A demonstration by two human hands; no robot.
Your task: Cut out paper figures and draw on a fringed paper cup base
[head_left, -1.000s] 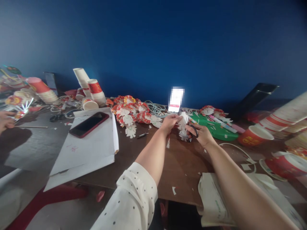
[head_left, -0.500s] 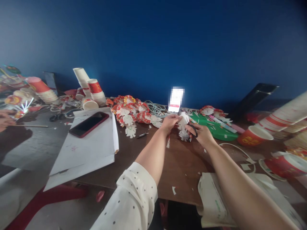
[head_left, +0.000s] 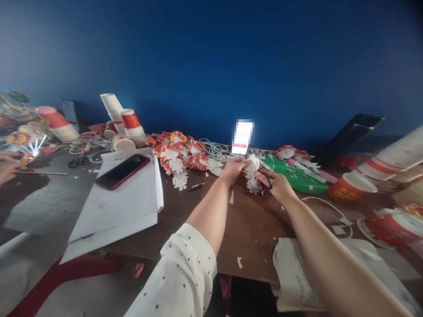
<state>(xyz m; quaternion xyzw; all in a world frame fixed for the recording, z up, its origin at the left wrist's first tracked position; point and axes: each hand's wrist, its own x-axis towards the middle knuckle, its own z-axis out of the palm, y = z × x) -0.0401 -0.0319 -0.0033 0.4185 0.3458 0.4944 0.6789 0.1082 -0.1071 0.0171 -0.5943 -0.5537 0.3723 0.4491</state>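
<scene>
Between my two hands hangs a white paper cut-out (head_left: 253, 169) with notched, jagged edges. My left hand (head_left: 235, 168) pinches it from the left side. My right hand (head_left: 277, 186) is closed on a pair of scissors (head_left: 266, 179) with dark handles, held against the right edge of the paper; the blades are mostly hidden. Left of my hands lies a pile of red and white paper cut-outs (head_left: 178, 154) of similar shape. A green sheet (head_left: 302, 178) strewn with scraps and pens lies just beyond my right hand.
A lit phone (head_left: 243, 141) stands behind my hands. On the left, a dark phone (head_left: 123, 171) rests on white paper sheets (head_left: 125, 211). Stacked paper cups (head_left: 132, 125) stand behind it; a red cup (head_left: 352, 187) is at right. Another person's hand (head_left: 8, 167) works at far left.
The white cut-out has turned slightly, and its upper outline looks different between my hands. My arms stay almost in the same place.
</scene>
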